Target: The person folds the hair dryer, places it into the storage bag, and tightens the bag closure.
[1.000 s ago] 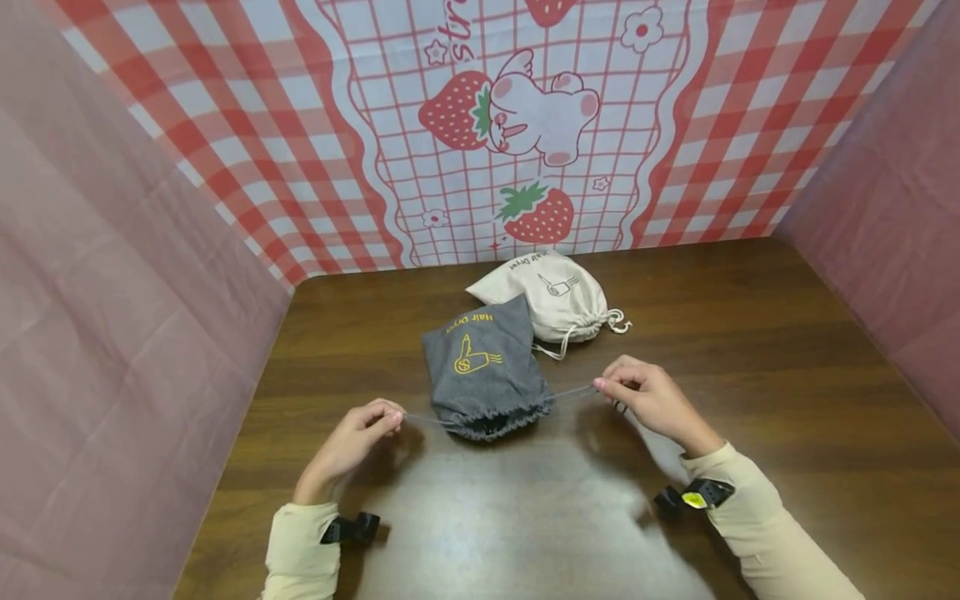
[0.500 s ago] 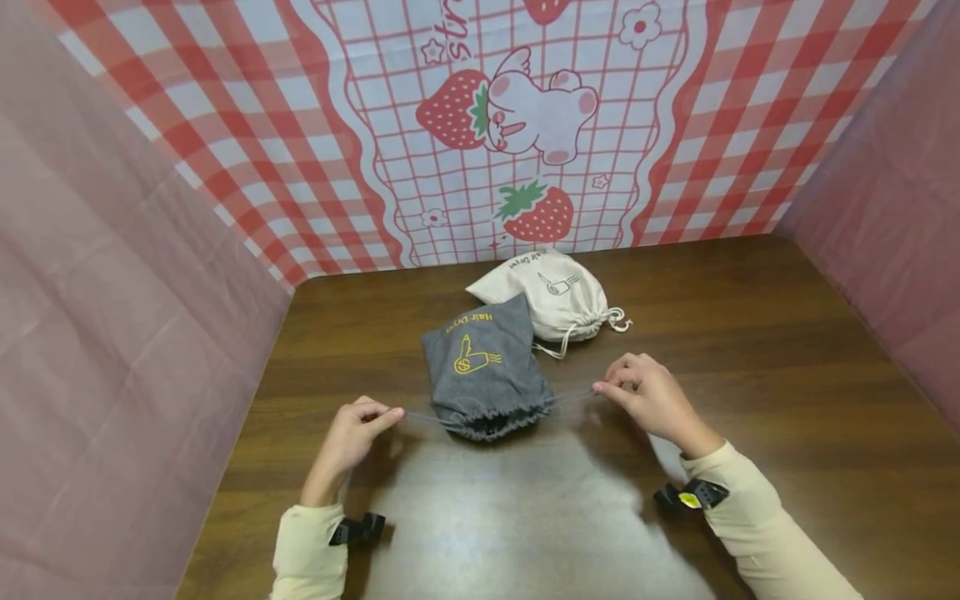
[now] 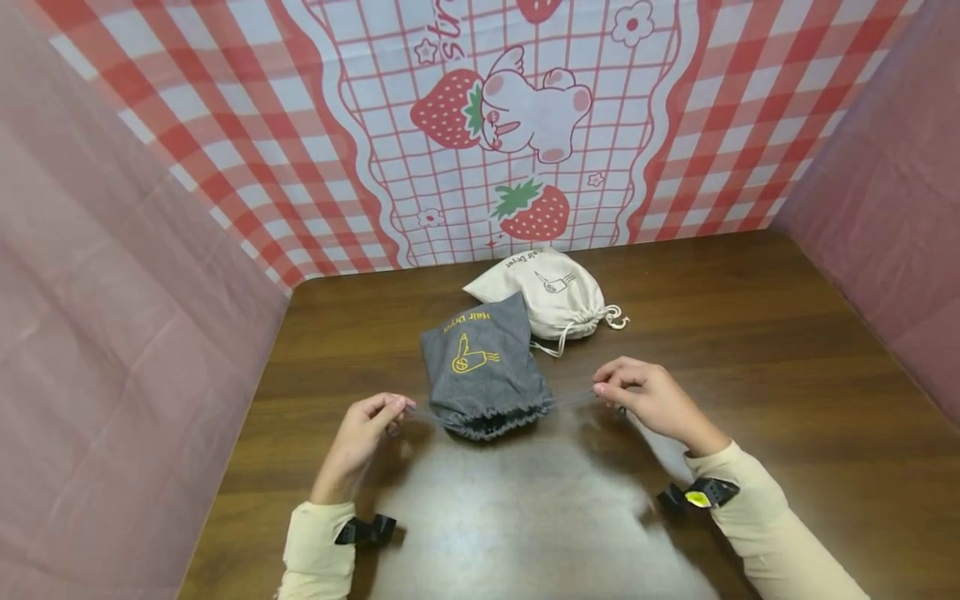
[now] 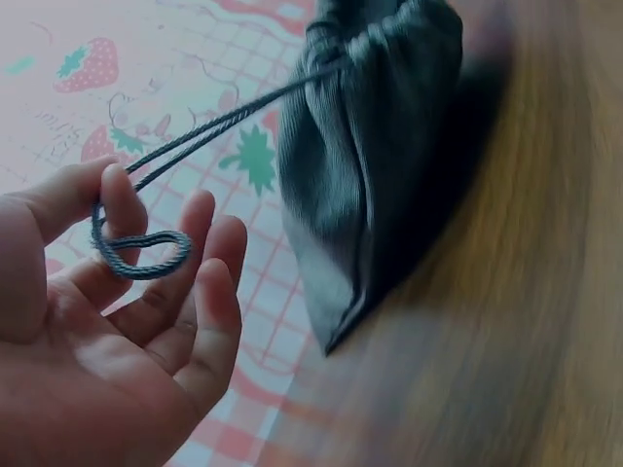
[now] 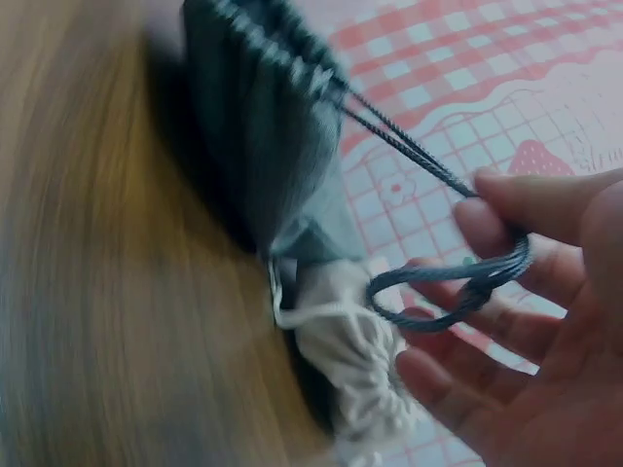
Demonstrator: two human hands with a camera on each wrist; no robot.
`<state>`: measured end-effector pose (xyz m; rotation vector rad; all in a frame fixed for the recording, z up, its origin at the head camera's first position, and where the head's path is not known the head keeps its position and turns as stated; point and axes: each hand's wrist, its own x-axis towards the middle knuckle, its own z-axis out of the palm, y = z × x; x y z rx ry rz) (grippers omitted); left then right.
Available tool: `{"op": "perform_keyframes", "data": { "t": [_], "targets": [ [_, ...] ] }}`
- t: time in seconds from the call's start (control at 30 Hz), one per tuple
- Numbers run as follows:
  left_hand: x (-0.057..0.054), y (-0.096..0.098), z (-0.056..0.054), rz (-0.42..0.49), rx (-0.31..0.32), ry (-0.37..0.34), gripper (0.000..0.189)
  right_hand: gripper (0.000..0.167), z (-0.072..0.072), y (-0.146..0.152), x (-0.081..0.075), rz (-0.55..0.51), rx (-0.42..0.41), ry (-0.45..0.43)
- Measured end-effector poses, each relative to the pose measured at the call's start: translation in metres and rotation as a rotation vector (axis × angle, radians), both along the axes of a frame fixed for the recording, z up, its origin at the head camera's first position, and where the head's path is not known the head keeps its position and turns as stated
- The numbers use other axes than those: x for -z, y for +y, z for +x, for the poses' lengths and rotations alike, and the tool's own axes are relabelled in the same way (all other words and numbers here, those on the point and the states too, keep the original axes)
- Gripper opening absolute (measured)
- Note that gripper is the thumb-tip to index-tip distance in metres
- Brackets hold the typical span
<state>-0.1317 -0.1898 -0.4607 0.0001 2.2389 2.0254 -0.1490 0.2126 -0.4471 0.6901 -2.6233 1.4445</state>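
Observation:
A grey drawstring pouch [image 3: 487, 367] lies on the table, printed in yellow with "Hair Dryer" and a dryer outline. Its ruffled mouth faces me, with a dark gap inside; the contents are hidden. At its left, my left hand [image 3: 367, 433] pinches a doubled grey drawcord [image 4: 146, 272] between thumb and index finger, the cord's end looping below. My right hand [image 3: 652, 404] pinches the opposite drawcord [image 5: 516, 258] the same way, its knotted loop hanging by the curved fingers. Both cords stretch out sideways from the mouth.
Behind the grey pouch, and touching or partly covered by it, lies a white drawstring pouch [image 3: 573, 292] with loose cords at its right. The brown wooden table [image 3: 735, 317] ends at a strawberry-patterned cloth [image 3: 450, 175]. Pink cloth walls [image 3: 112, 333] flank both sides.
My left hand has shifted slightly right, toward the pouch, still pinching its cord. The right hand stays nearly in place. The mouth of the grey pouch looks about the same.

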Motion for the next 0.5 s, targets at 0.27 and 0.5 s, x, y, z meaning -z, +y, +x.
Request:
{"op": "perform_keyframes", "data": {
  "t": [0.27,0.5],
  "targets": [
    [0.002,0.011,-0.002,0.244,0.080,0.018,0.031,0.033,-0.004,-0.012,-0.004,-0.402,-0.186,-0.312],
    [0.004,0.024,-0.006,0.593,0.204,0.166,0.039,0.040,-0.007,-0.025,0.001,-0.818,-0.545,-0.478]
  ]
}}
